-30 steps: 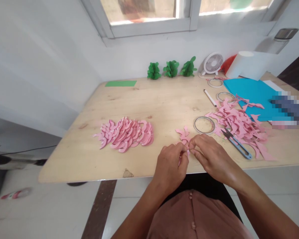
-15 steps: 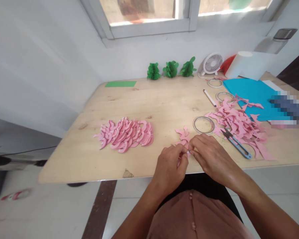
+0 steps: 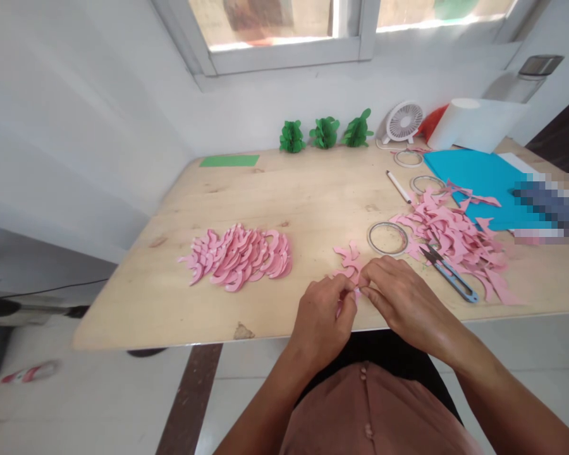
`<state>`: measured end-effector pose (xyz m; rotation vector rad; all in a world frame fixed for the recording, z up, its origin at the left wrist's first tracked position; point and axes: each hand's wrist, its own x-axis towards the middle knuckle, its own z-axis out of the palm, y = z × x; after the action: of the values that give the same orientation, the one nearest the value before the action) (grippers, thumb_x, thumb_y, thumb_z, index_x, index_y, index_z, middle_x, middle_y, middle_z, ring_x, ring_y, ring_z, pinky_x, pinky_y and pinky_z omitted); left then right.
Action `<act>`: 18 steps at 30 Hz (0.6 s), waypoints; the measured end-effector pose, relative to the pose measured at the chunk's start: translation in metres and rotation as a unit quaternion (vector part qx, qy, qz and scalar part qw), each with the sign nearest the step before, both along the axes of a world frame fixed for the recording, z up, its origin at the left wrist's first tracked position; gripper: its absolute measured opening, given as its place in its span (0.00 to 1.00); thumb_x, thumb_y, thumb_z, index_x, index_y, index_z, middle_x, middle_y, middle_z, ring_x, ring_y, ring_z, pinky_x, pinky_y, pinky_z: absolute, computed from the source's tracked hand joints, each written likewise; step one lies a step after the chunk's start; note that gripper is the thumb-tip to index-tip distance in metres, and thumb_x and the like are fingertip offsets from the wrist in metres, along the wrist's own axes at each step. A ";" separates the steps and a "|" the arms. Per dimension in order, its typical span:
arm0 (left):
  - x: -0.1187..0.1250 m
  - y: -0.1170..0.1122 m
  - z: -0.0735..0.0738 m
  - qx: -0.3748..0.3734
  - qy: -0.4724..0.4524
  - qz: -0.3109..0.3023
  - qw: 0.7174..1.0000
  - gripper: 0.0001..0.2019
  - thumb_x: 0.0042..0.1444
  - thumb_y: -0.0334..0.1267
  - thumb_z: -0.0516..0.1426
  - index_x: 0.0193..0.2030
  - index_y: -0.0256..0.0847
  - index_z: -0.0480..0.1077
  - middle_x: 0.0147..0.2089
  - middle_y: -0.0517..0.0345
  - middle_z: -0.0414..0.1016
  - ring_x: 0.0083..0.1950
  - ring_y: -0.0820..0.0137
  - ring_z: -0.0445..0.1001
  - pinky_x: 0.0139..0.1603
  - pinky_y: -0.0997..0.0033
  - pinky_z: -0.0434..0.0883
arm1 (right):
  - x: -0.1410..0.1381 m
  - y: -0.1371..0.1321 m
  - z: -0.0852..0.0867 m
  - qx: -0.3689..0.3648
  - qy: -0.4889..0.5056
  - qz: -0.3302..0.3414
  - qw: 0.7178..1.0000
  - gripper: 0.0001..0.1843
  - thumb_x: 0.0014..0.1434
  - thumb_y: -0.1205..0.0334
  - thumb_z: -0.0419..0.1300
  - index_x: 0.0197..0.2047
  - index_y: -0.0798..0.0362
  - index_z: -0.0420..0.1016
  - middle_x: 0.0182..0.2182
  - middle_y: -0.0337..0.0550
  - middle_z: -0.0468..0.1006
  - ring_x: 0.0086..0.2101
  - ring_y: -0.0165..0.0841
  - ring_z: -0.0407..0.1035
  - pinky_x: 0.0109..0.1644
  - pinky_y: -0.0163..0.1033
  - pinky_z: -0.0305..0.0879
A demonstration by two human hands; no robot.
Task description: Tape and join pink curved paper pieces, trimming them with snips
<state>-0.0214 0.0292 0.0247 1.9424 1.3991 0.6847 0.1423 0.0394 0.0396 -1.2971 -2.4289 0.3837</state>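
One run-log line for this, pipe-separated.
left hand: pinching pink piece | right hand: at same piece | snips: by pink scraps

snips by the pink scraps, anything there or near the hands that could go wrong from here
The snips lie with bare blades close to the right hand, so a careless sideways reach might nick it. The small pink piece at the fingertips of both hands is near the front edge of the table and could slip off. The fan faces the work; if it runs, it might scatter the loose pink scraps.
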 end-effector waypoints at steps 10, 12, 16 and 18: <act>-0.001 0.000 0.003 -0.033 -0.035 0.012 0.999 0.08 0.56 0.30 0.47 0.30 0.41 0.64 0.29 0.59 0.70 0.31 0.69 0.67 0.31 0.72 0.61 | 0.005 -0.001 0.002 -0.067 0.087 -0.013 0.994 0.06 0.64 0.68 0.49 0.35 0.51 0.63 0.32 0.42 0.72 0.35 0.35 0.64 0.39 0.41 0.61; -0.001 0.001 0.003 -0.037 -0.040 0.017 0.998 0.08 0.56 0.30 0.47 0.29 0.41 0.64 0.29 0.59 0.69 0.30 0.69 0.66 0.30 0.72 0.61 | 0.007 -0.001 0.002 -0.075 0.096 -0.017 0.992 0.05 0.64 0.67 0.49 0.36 0.51 0.64 0.33 0.42 0.72 0.35 0.35 0.65 0.40 0.41 0.61; -0.001 0.001 0.003 -0.039 -0.048 0.028 0.998 0.08 0.57 0.31 0.47 0.29 0.41 0.64 0.29 0.59 0.69 0.31 0.70 0.66 0.29 0.73 0.60 | 0.008 -0.001 0.002 -0.074 0.099 -0.020 0.992 0.05 0.64 0.67 0.50 0.36 0.51 0.64 0.33 0.42 0.73 0.36 0.35 0.65 0.40 0.41 0.62; -0.001 0.001 0.004 -0.041 -0.051 0.029 0.997 0.08 0.57 0.31 0.47 0.30 0.41 0.65 0.29 0.59 0.69 0.31 0.70 0.66 0.29 0.73 0.60 | 0.007 -0.001 0.002 -0.066 0.094 -0.020 0.993 0.06 0.64 0.67 0.50 0.35 0.51 0.65 0.33 0.42 0.73 0.36 0.35 0.65 0.40 0.42 0.62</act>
<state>-0.0223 0.0306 0.0287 1.7850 1.4031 0.7318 0.1493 0.0384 0.0417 -1.2988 -2.2497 0.6344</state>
